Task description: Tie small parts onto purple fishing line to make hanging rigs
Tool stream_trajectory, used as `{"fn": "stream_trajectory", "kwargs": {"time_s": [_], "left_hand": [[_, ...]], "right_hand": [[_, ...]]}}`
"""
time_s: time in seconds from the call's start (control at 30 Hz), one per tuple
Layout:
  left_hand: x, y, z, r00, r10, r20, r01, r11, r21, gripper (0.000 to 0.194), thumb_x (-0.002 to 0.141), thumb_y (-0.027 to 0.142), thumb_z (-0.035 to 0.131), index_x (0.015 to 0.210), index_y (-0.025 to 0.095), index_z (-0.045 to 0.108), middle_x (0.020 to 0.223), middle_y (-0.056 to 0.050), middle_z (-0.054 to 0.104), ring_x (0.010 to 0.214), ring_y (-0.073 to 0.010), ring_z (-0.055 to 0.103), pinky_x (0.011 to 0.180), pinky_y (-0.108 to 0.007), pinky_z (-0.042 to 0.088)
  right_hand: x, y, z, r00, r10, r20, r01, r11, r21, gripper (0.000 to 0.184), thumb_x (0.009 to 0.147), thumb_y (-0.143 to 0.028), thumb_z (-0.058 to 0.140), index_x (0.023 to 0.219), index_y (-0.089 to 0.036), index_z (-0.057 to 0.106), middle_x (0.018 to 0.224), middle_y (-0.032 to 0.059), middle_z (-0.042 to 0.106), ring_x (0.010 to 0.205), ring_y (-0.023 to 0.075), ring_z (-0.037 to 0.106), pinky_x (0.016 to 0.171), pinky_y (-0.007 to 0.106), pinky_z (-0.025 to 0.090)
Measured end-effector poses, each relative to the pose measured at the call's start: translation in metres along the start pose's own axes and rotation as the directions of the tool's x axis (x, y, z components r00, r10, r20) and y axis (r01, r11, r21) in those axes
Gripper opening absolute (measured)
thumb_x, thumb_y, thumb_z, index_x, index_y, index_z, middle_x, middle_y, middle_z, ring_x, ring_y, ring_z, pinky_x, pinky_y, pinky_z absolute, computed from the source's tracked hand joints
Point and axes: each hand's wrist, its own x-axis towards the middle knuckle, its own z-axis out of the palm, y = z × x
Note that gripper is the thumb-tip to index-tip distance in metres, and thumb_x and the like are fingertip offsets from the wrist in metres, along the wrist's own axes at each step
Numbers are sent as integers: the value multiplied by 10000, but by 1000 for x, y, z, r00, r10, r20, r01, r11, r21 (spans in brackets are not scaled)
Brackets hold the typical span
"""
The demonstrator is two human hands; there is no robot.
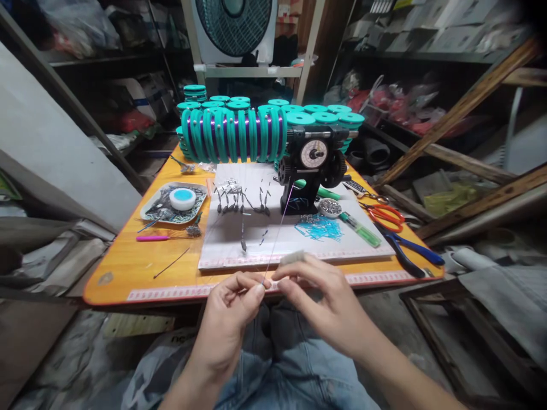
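Shelves loaded with bags and boxes stood around the orange tabletop [109,265], and a fan [233,25] sat on a frame behind it. From where I was working, I looked down on a white board [224,242] lying on the table, with a black winder [315,165] upright towards its far right. A long row of teal spools [235,135] reached left from the winder, and more teal discs were stacked behind.

The thin line [280,233] came down from the winder, across the board and past its near edge, to my left hand [235,304], where I had it pinched between thumb and forefinger. I had my right hand [322,296] just beside it, fingers curled and thumb close to them; I could not tell whether they gripped anything. Something pale [293,259] showed at a finger of that hand, too blurred to make out.

Dark weights [243,208] lay in a loose row on the board. To their right I saw light-blue pieces [322,229] heaped near a small bowl [330,208] of silvery bits, with a green-filled tube [361,229] beside them. Red-handled scissors [387,216] and blue-handled pliers [412,250] lay at the right; a tray [144,215] and a pink-handled tool [152,238] were on the left.
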Motion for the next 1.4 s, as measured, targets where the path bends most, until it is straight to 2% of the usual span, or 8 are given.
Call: {"fn": "stream_trajectory", "kwargs": {"time_s": [0.3, 0.63, 0.8, 1.0, 1.13, 1.2, 1.33, 1.4], "left_hand": [[-4, -6, 3, 992, 97, -80, -99, 995, -22, 146, 777, 284, 793, 704, 188, 710, 850, 4, 701, 815, -119, 664, 781, -194, 515], [1, 4, -2, 953, 297, 63, -302, 903, 306, 111, 860, 202, 690, 749, 205, 690, 922, -18, 651, 883, -119, 647, 761, -175, 514], [-7, 17, -2, 827, 522, 210, -529, 595, 605, 98, 873, 132, 651, 804, 196, 679, 995, -33, 544, 758, -82, 615, 528, -135, 468], [-11, 21, -3, 548, 708, 445, -643, 16, 766, 170, 848, 20, 643, 930, 168, 654, 963, -52, 565, 837, -136, 663, 727, -220, 548], [-8, 24, 0, 465, 704, 537, -655, -134, 744, 169, 836, 23, 639, 889, 179, 673, 921, -85, 656, 816, -188, 684, 738, -277, 555], [-7, 27, 1, 504, 687, 523, -671, -70, 739, 165, 821, 47, 660, 847, 203, 710, 901, -96, 707, 794, -208, 693, 726, -292, 543], [-4, 27, 1, 801, 536, 265, -548, 482, 684, 101, 777, 147, 732, 738, 235, 758, 870, -112, 758, 769, -228, 680, 754, -324, 504], [-3, 22, 1, 863, 473, 177, -472, 632, 614, 96, 772, 182, 743, 690, 232, 741, 838, -99, 747, 721, -210, 653, 695, -306, 490]], "right_hand": [[-3, -5, 24, 951, 287, 113, -308, 894, 325, 76, 850, -237, 681, 845, -189, 739, 813, 27, 768, 754, 167, 708, 706, 266, 553], [-14, -6, 9, 947, -316, -55, 299, 932, -203, 173, 878, -64, 518, 983, -168, 609, 969, 105, 606, 919, 209, 603, 774, 332, 544], [10, 1, -5, 770, -626, 120, 638, 754, -160, 182, 946, -79, 472, 1056, -171, 584, 1047, 121, 625, 1051, 216, 611, 880, 342, 559], [38, 1, -11, 795, -510, 330, 575, 807, -138, 272, 928, -26, 408, 1078, -163, 589, 1150, 138, 567, 924, 173, 621, 729, 270, 551], [46, -7, -11, 814, -393, 429, 507, 840, -194, 220, 929, -51, 455, 1063, -188, 563, 1197, 109, 514, 786, 131, 595, 637, 234, 489], [51, -11, -11, 822, -373, 430, 497, 838, -224, 175, 924, -62, 488, 1018, -192, 559, 1138, 78, 525, 708, 110, 556, 605, 225, 447], [54, -11, -10, 829, -353, 433, 499, 817, -289, 160, 916, -62, 499, 972, -193, 572, 1004, 35, 540, 627, 98, 507, 575, 227, 408], [47, -9, -8, 846, -380, 373, 501, 807, -313, 170, 935, -76, 477, 1014, -183, 583, 1054, 67, 560, 695, 124, 556, 610, 244, 442]]}}
